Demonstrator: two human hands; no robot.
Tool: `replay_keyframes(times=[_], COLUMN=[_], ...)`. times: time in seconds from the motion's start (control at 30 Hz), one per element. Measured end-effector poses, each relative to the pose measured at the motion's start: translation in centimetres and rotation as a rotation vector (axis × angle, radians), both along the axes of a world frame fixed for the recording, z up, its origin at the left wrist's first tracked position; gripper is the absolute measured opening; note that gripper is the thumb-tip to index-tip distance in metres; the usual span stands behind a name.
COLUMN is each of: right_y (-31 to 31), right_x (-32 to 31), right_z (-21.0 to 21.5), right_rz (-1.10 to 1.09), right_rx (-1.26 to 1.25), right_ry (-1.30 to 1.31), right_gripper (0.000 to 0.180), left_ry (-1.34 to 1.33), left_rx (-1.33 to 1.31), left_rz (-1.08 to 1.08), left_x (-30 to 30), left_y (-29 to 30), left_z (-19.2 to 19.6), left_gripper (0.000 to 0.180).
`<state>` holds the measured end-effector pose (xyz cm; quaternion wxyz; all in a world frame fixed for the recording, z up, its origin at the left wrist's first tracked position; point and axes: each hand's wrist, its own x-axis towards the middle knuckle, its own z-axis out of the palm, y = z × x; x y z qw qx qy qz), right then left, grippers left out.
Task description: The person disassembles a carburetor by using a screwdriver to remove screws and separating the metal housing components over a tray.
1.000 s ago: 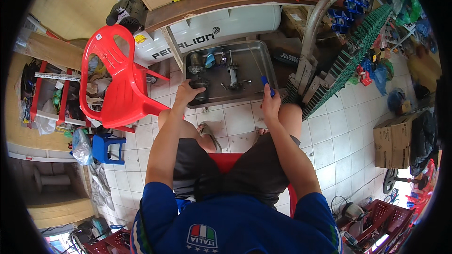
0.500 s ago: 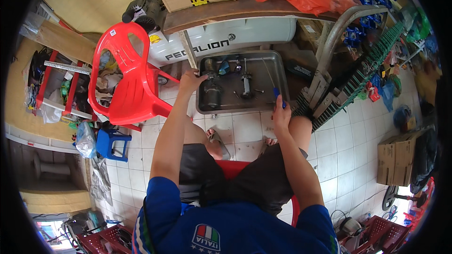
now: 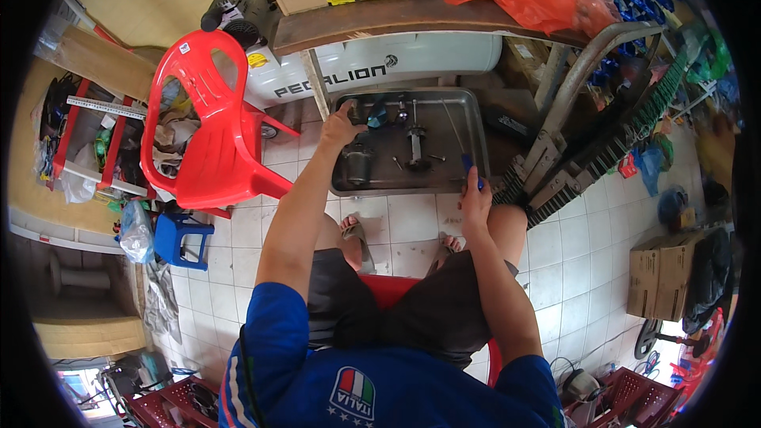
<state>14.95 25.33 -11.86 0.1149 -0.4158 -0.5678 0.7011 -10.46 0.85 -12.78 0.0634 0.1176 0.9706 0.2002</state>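
Note:
My left hand (image 3: 339,128) reaches over the far left of a dark metal tray (image 3: 412,187), thumb and fingers apart. Below the fingers, mostly covered, is a dark round metal part; contact with it cannot be made out. A dark cylindrical metal housing (image 3: 357,165) stands just nearer to me. My right hand (image 3: 476,204), at the tray's right edge, is closed round the blue handle of a screwdriver (image 3: 466,162). Its long thin shaft slants over the tray. In the middle lies a motor rotor (image 3: 415,147) on a shaft, with small bolts (image 3: 437,158) and a blue piece (image 3: 376,115) around it.
A red plastic chair (image 3: 210,154) stands to the left, by a small blue stool (image 3: 184,239). Behind the tray are a white tank (image 3: 333,75) and a wooden bench (image 3: 444,16). Close on the right is a metal frame with green toothed strips (image 3: 610,154). Cartons (image 3: 662,269) sit farther right.
My left hand has moved slightly right and farther in, now covering the round metal part at the tray's far left. My right hand keeps hold of the screwdriver, nearly unmoved. The view has shifted slightly.

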Motion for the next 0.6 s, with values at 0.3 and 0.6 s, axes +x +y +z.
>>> replay_keyframes(times=[0.3,0.6], right_y=[-0.4,-0.1], right_x=[-0.2,-0.1], right_z=[-0.5,-0.4], right_rz=[0.010,0.024], right_rx=[0.022,0.015], right_ry=[0.010,-0.003], right_gripper=[0.062,0.063], left_ry=[-0.082,-0.285], left_rx=[-0.005,0.067], left_rz=[-0.002,0.022], left_x=[-2.4,-2.9], left_y=[-1.1,0.5], left_z=[-1.1,0.2], left_gripper=[0.087,0.091])
